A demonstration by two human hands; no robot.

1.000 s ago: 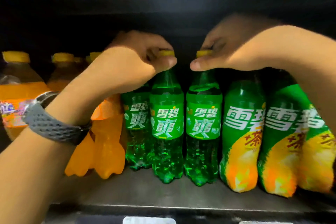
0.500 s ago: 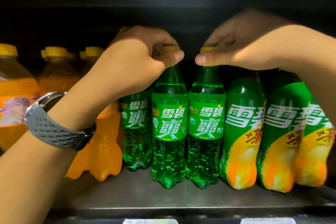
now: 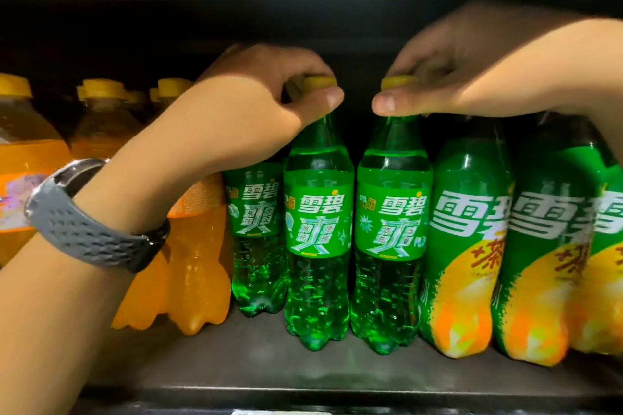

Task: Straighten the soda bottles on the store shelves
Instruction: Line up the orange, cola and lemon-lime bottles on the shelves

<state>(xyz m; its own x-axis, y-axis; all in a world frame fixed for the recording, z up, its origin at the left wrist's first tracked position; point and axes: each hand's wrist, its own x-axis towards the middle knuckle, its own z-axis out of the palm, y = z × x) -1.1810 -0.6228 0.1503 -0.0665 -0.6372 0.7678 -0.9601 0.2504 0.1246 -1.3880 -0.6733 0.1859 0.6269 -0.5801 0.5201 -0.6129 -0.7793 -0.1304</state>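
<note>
Two clear green soda bottles with yellow caps stand upright side by side on the dark shelf point(image 3: 303, 377). My left hand point(image 3: 256, 111) pinches the cap of the left green bottle point(image 3: 317, 246) between thumb and fingers. My right hand point(image 3: 448, 71) pinches the cap of the right green bottle point(image 3: 391, 242) the same way. A third green bottle point(image 3: 256, 239) stands slightly behind, left of these two. Both labels face forward.
Orange soda bottles point(image 3: 188, 266) fill the shelf's left side, partly behind my left forearm with its grey watch point(image 3: 91, 226). Green-and-yellow wrapped bottles point(image 3: 468, 246) crowd the right. The shelf above hangs low over the caps. A bare strip of shelf runs along the front edge.
The two gripped green bottles have come forward a little and stand closer together, with their labels turned more to the front. Both hands keep their hold on the caps.
</note>
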